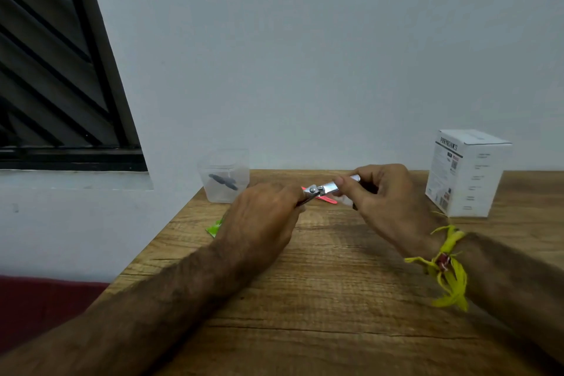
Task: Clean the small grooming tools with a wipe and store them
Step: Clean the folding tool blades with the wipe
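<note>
Over the middle of the wooden table (335, 299) I hold a shiny metal nail clipper (322, 189) between both hands. My left hand (262, 217) grips its near end with curled fingers. My right hand (381, 195) pinches the lever end between thumb and fingers; a bit of white wipe (346, 200) shows under that thumb. A red-pink flat tool (326, 198) lies on the table just behind the clipper. A clear plastic container (224, 177) at the table's far left corner holds a dark small tool (222, 181).
A white printed cardboard box (467, 174) stands at the far right against the wall. A green packet (215, 227) pokes out under my left wrist at the table's left edge. A yellow thread band (448, 265) circles my right wrist.
</note>
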Demonstrator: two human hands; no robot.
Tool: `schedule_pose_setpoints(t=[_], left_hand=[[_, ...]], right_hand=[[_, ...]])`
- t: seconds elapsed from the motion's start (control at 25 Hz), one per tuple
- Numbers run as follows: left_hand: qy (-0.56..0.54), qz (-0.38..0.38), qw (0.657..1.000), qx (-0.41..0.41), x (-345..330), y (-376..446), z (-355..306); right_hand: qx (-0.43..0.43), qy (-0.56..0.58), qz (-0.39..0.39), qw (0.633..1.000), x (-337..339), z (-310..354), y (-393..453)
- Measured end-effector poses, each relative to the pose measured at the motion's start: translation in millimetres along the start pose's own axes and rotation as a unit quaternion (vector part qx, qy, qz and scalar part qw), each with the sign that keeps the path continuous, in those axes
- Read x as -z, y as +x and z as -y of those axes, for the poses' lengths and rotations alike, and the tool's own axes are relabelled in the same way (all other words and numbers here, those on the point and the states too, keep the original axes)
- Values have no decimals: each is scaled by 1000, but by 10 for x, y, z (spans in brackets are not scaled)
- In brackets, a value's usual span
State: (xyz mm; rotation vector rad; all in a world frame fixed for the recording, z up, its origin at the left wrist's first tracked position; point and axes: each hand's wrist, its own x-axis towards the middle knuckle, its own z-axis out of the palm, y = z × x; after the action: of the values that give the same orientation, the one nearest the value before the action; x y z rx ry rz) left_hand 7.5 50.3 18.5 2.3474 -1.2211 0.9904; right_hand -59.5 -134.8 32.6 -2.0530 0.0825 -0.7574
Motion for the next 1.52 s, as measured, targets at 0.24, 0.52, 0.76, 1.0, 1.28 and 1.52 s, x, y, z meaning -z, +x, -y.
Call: schedule_pose_setpoints(t=[0.24, 0.52, 0.76, 1.0, 1.28, 1.52], left_hand=[[-132, -36, 990, 18, -49, 29, 49], [-595, -6, 740, 314, -13, 46, -97], [-599, 38, 741, 300, -41, 64, -89], [-611, 62, 711, 342, -44, 50, -128], [-716, 7, 578, 391, -63, 17, -148], [-725, -17, 574, 380, -67, 30, -150]], right_hand=[[-2, 91, -26, 996, -28, -56, 46], [265, -41, -62, 961, 18, -41, 0], [344, -125, -89, 927, -5, -133, -14], [478, -301, -85, 821, 24, -176, -15], [460, -336, -102, 816, -154, -183, -139], [438, -327, -88, 833, -214, -160, -148]])
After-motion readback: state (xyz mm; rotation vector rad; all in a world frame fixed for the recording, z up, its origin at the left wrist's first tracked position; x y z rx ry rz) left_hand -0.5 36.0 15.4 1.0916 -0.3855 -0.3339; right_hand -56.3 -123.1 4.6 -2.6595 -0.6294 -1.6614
